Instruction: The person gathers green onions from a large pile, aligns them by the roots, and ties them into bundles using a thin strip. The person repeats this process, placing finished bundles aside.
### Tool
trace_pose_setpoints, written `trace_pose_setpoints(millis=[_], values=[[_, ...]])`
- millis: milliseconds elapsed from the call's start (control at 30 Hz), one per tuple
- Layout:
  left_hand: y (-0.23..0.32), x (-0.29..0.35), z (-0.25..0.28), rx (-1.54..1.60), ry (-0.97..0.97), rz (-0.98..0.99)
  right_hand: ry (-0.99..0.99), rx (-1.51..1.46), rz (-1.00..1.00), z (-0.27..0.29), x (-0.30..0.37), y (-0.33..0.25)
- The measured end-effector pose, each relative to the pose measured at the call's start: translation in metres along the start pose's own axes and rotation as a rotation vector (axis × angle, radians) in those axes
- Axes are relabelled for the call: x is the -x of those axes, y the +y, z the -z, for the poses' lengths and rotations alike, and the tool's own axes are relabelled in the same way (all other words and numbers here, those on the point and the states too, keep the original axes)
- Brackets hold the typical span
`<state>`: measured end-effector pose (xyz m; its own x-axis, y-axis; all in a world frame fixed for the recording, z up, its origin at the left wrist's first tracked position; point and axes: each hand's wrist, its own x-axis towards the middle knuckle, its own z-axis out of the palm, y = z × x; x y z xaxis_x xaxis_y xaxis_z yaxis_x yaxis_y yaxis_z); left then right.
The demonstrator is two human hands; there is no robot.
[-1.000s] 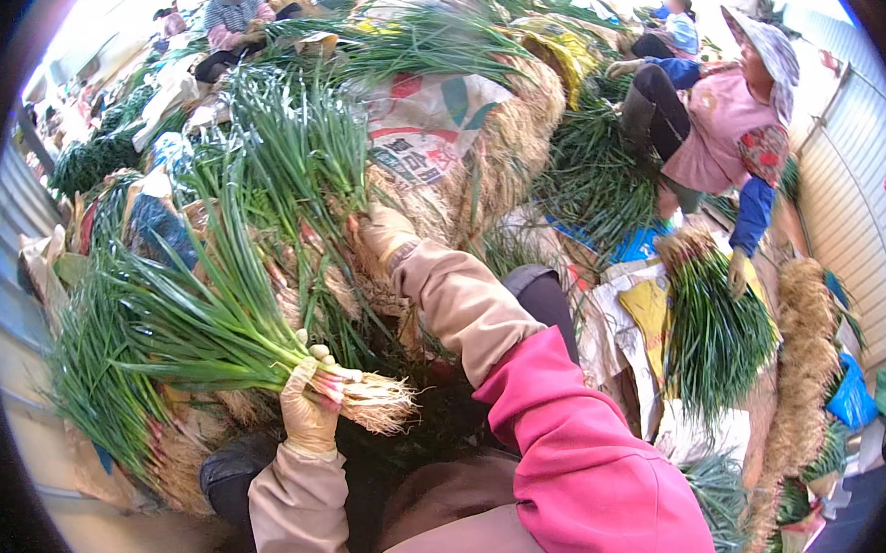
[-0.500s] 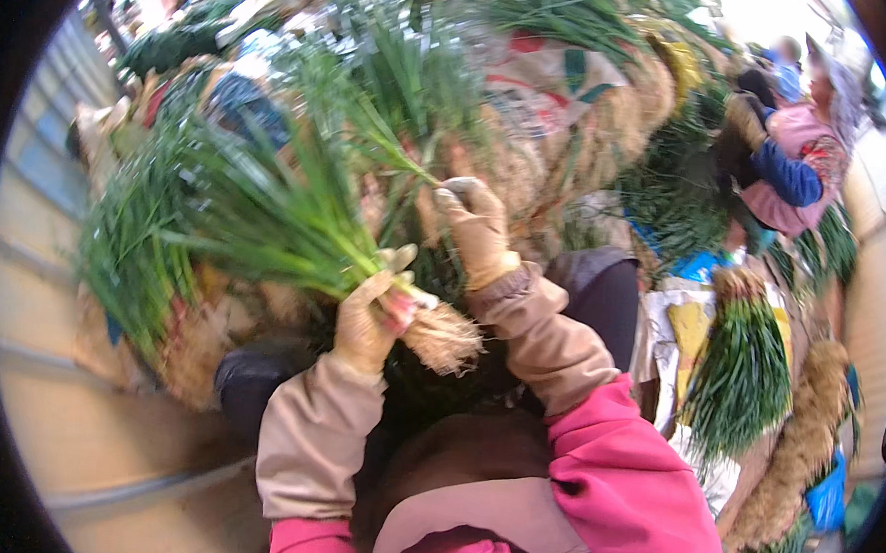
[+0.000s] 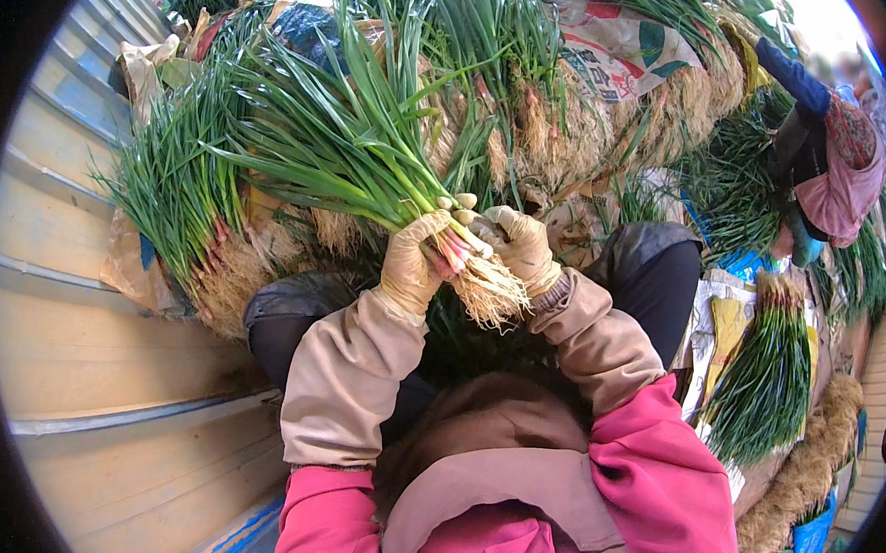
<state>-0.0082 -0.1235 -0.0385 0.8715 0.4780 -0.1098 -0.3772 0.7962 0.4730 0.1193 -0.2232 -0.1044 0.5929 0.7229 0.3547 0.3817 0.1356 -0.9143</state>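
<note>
My left hand [image 3: 411, 265], in a pale glove, is closed around a bunch of green garlic [image 3: 384, 168] just above its reddish-white stem ends. The long green leaves fan out up and to the left. Pale stringy roots [image 3: 490, 291] hang out at the lower right of that grip. Beside the stem ends, my right hand [image 3: 522, 251], gloved too, has its fingers curled in close to the bunch. What its fingers hold, if anything, is hidden.
A heap of green garlic [image 3: 192, 183] lies on the left, with more rooted stalks [image 3: 572, 113] ahead by a printed sack [image 3: 620, 50]. A bundle of green garlic [image 3: 763, 378] lies on the right. Another person [image 3: 839, 167] bends at the far right. A corrugated wall [image 3: 109, 349] runs along the left.
My right hand, apart from the bunch with a thin stalk at its fingertips before, is now beside the bunch's stem ends. The co-worker has bent forward with an arm reaching out.
</note>
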Motion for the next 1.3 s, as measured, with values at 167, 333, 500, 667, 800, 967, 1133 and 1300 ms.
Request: trace_pose_setpoints(millis=[167,333,500,667,800,967,1133,1300], values=[[0.025,0.002,0.014,0.106,-0.091,0.023,0.046,-0.372,-0.353,0.016,0.0,0.01],[0.016,0.002,0.005,0.067,0.002,-0.071,-0.139,-0.627,-0.452,0.031,-0.017,-0.019],[0.017,0.001,0.015,0.156,-0.009,0.06,-0.133,-0.744,-0.419,0.0,-0.005,-0.051],[0.013,0.008,0.004,0.14,-0.055,0.108,-0.112,-0.404,-0.261,-0.003,-0.002,-0.044],[0.002,0.012,-0.005,0.021,0.053,-0.049,-0.029,-0.707,-0.565,-0.008,-0.008,-0.018],[0.002,0.019,-0.005,0.009,0.051,-0.035,-0.283,-1.096,-0.822,-0.004,-0.03,-0.035],[0.005,0.024,-0.004,-0.012,0.09,0.005,-0.324,-1.182,-0.691,-0.021,-0.055,-0.048],[0.003,0.026,-0.004,-0.031,0.102,0.06,-0.245,-1.376,-0.831,-0.025,-0.066,-0.043]])
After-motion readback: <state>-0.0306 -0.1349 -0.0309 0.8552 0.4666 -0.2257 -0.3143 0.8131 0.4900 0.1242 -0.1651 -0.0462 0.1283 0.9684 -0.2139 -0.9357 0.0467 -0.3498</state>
